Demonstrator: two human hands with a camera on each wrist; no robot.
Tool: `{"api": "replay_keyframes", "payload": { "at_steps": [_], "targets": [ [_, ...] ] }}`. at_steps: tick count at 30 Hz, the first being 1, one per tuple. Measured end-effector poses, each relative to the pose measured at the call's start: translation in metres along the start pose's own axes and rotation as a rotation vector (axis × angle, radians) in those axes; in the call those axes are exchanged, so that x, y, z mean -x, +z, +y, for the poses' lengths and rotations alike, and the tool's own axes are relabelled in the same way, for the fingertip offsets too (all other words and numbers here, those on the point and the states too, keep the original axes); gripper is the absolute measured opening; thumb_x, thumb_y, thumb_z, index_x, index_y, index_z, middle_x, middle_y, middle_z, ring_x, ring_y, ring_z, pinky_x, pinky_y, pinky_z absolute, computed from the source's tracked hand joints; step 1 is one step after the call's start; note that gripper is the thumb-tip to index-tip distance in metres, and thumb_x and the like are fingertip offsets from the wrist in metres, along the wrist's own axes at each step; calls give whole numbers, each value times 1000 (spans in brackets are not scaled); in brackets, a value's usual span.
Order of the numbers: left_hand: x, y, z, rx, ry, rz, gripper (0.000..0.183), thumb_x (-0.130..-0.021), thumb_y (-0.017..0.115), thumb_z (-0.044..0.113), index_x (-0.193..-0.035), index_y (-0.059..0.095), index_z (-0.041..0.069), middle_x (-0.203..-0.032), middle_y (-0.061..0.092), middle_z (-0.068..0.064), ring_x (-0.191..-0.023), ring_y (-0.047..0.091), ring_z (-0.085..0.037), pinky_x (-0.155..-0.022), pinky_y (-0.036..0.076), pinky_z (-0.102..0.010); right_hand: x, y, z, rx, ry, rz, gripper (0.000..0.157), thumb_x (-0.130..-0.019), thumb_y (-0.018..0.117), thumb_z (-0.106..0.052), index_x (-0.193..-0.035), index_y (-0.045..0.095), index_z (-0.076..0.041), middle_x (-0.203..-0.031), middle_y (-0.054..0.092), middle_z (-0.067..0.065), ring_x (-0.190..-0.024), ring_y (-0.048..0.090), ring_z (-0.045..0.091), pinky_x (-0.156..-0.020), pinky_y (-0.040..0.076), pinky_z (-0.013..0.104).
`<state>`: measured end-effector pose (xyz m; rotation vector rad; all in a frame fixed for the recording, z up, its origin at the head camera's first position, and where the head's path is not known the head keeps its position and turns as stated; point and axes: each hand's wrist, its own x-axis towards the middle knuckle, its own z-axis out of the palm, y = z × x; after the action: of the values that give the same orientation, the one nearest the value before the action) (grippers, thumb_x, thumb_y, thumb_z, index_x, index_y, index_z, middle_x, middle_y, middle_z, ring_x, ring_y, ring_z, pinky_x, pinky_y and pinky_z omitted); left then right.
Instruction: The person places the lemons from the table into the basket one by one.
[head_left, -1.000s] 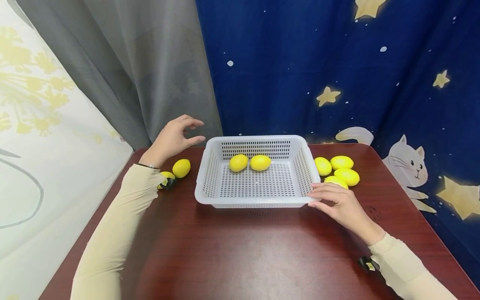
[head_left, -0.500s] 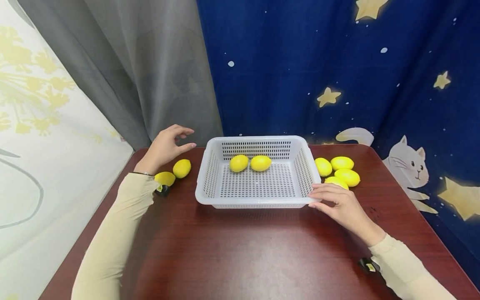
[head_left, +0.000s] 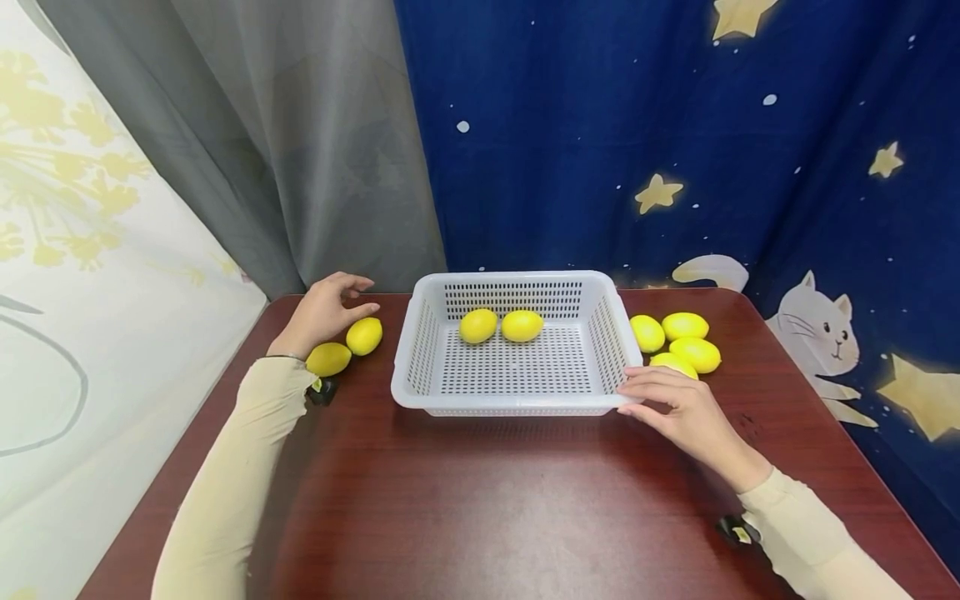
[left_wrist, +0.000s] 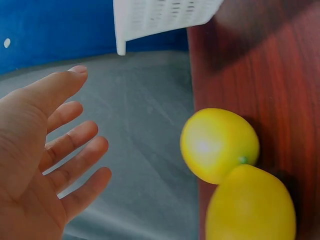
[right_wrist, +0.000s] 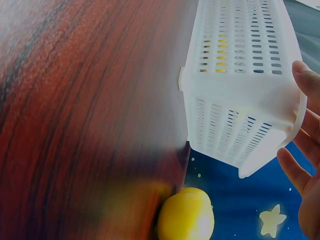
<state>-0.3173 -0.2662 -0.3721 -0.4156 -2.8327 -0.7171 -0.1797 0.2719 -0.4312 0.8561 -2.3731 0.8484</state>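
Note:
A white perforated plastic basket (head_left: pixel 513 405) stands on the table, with two yellow lemons (head_left: pixel 477 326) inside near its back wall. My right hand (head_left: pixel 686 414) holds the basket's near right corner, thumb on the front side and fingers over the rim. Left of the basket, my left hand (head_left: pixel 321 315) hovers above two more lemons (head_left: pixel 327 359), fingers spread and loosely bent, with nothing in it. In the left wrist view these lemons (left_wrist: pixel 220 145) touch each other and lie apart from the left hand (left_wrist: pixel 30 150).
Several lemons (head_left: pixel 694 355) lie on the table right of the basket, one partly hidden by the right hand. The dark red wooden table (head_left: pixel 480 517) extends toward me. A grey curtain (head_left: pixel 345 150) and a blue star-patterned curtain (head_left: pixel 562 167) hang behind it.
My left hand has moved down and to the left, away from the basket and closer to the two left lemons. My right hand, the basket and the lemons have stayed in place.

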Motion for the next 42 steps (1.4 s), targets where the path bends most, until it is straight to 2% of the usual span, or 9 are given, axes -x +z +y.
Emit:
{"api": "replay_keyframes", "payload": {
  "at_steps": [30, 42],
  "targets": [
    [13, 29, -38, -1, -95, -105, 50, -91, 70, 31, -132, 59, 6, -131, 60, -21, -116, 59, -37, -102, 47, -55, 2, 1, 0, 5, 9, -6, 46, -62, 91, -7, -104, 79, -21, -109, 76, 4, -107, 67, 15, -102, 35, -1],
    [14, 35, -43, -87, -168, -163, 63, -88, 72, 37, -137, 54, 2, -130, 58, -21, -114, 57, -36, -101, 47, -56, 1, 0, 0, 6, 6, -2, 45, -63, 92, -9, -104, 79, -21, -109, 76, 5, -107, 67, 15, -102, 35, -1]
  ]
}}
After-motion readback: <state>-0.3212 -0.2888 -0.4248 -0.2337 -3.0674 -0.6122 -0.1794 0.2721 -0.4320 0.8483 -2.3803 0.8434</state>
